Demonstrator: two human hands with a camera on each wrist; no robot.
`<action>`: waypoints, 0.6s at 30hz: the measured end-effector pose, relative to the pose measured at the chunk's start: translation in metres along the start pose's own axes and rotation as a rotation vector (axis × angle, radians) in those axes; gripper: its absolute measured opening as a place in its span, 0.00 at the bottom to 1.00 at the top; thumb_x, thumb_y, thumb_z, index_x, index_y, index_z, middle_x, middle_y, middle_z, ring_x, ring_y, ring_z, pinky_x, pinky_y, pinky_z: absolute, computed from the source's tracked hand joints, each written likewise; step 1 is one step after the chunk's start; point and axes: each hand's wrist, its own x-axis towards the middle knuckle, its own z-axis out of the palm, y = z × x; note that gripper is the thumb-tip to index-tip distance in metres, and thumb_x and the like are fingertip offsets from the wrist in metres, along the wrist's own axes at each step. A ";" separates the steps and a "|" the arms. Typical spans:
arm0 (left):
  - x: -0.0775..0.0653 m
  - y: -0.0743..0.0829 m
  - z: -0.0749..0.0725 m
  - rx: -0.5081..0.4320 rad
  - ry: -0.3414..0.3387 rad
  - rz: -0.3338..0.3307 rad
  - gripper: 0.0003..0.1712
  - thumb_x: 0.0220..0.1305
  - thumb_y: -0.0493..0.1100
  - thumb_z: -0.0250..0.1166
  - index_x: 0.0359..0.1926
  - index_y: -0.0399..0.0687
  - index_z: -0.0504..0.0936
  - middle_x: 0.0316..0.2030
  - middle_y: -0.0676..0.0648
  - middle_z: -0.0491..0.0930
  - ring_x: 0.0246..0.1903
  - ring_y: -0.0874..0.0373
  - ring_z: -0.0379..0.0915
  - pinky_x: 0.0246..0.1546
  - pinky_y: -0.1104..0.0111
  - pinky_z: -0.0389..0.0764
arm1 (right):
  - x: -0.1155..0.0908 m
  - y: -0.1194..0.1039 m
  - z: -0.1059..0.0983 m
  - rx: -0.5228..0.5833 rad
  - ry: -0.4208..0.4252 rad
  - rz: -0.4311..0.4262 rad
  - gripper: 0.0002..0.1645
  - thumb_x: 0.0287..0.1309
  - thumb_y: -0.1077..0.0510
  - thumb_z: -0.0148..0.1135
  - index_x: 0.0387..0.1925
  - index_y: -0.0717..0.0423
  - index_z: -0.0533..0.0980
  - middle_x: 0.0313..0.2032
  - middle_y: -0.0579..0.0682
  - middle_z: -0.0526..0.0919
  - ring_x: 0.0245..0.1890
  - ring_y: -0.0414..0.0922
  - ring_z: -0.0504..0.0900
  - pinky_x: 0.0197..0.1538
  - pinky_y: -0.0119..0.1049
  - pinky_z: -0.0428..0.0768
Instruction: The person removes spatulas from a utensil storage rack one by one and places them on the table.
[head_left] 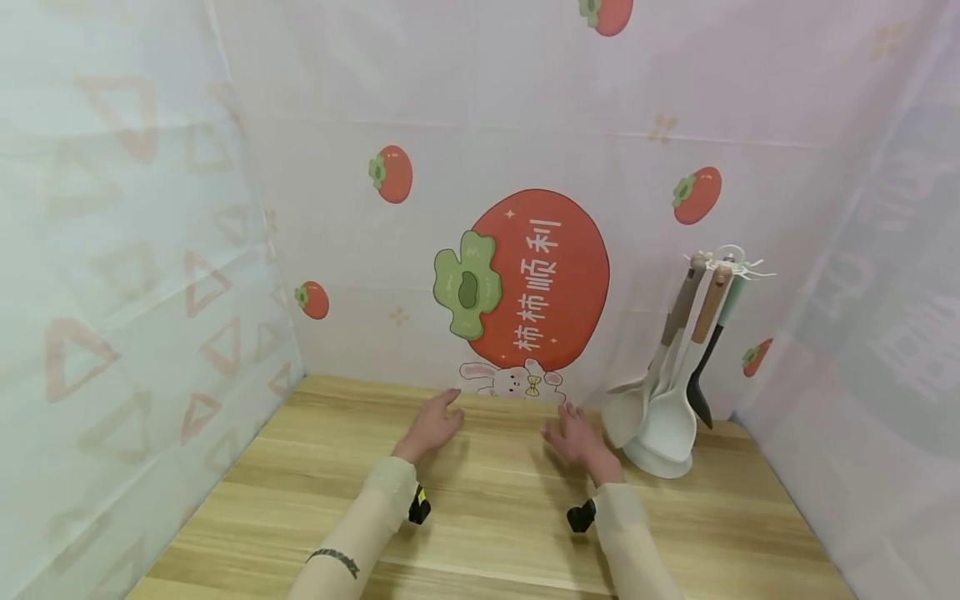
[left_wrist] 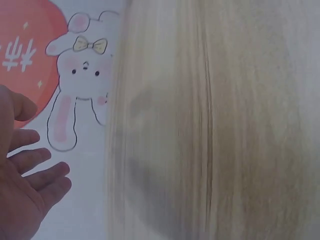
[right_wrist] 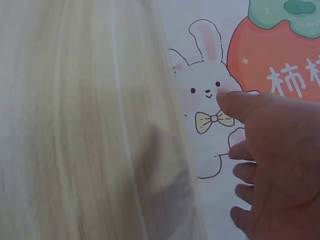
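Over the back part of the wooden table (head_left: pixel 480 492), my left hand (head_left: pixel 433 427) hovers with its fingers loosely spread and nothing in them. My right hand (head_left: pixel 576 437) is held out the same way, a little left of a rack of kitchen utensils (head_left: pixel 663 433), and does not touch it. In the left wrist view the left hand (left_wrist: pixel 25 170) shows relaxed, slightly bent fingers. The right hand (right_wrist: pixel 280 165) appears in the right wrist view, thumb apart from the other fingers and the palm bare.
The rack holds a white ladle or turner (head_left: pixel 670 425) with a brown handle, a black utensil (head_left: pixel 701 396) with a green handle, and others. Behind the table hangs a white cloth (head_left: pixel 337 225) printed with persimmons and a rabbit (head_left: pixel 513 381). Printed cloth walls (head_left: pixel 135 292) flank both sides.
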 end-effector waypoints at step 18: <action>0.024 0.062 0.049 -0.092 -0.179 0.093 0.27 0.70 0.40 0.57 0.68 0.34 0.73 0.65 0.36 0.75 0.64 0.40 0.72 0.64 0.50 0.73 | -0.058 0.030 -0.035 0.136 -0.039 -0.185 0.29 0.73 0.60 0.54 0.67 0.75 0.66 0.67 0.73 0.68 0.67 0.69 0.69 0.69 0.62 0.65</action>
